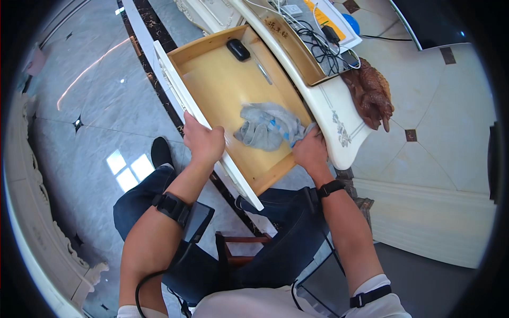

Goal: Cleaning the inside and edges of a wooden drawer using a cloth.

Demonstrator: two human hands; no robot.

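Over the open wooden drawer (222,90), the left hand (203,142) grips the white front panel, fingers curled together over its edge. The right hand (310,151) sits at the drawer's near right corner, fingers pinching the edge of a crumpled grey cloth (265,127) that lies inside the drawer toward its near end. At the drawer's far end rest a black computer mouse (238,49) and a grey pen (264,73). Beside the drawer, on the white desk (339,132), stands a brown carved figure (371,93).

Matt pale wood drawer (222,87), soft grey cloth (265,127), glossy marble floor (95,106).
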